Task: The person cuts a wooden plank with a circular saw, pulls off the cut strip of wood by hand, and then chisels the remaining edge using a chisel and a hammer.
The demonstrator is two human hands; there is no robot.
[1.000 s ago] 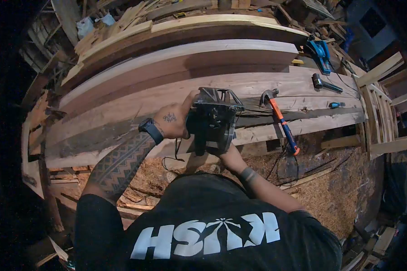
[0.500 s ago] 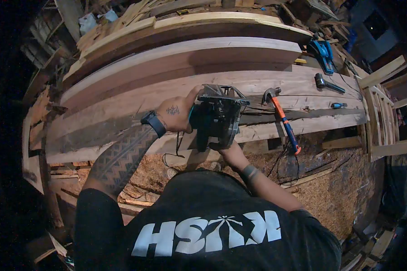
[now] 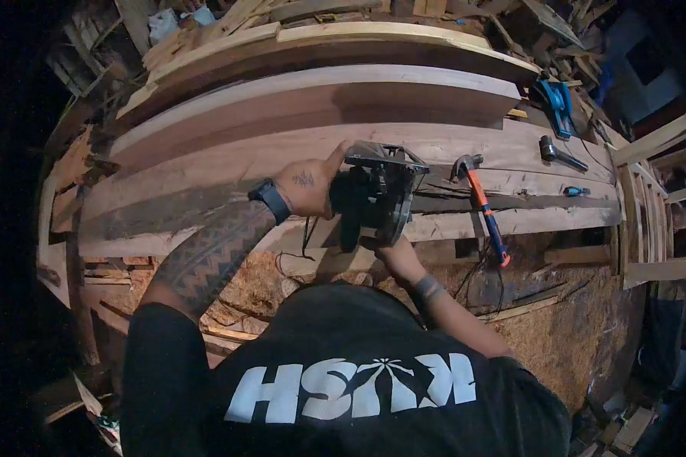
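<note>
A dark circular saw [image 3: 373, 196] is held up over the wooden planks, its flat base plate toward the far side. My left hand [image 3: 306, 187], with a watch on the wrist, grips the saw's left side; its fingertips are hidden behind the body. From below, my right hand [image 3: 396, 257] holds the near end, with fingers partly hidden under the tool. To the right of the saw lies a claw hammer [image 3: 482, 206] with an orange and blue handle, resting across the planks [image 3: 274, 148].
A black ratchet-like tool [image 3: 562, 154] and a small blue-handled tool [image 3: 576, 191] lie farther right. Behind them is a blue power tool [image 3: 558, 107]. A thick beam [image 3: 312, 85] stands along the back. Sawdust [image 3: 564, 335] covers the floor; dark cords hang near the bench edge.
The view has shifted slightly, so the bench and tools appear a little farther right. Both hands keep their hold on the saw, which has barely changed its tilt.
</note>
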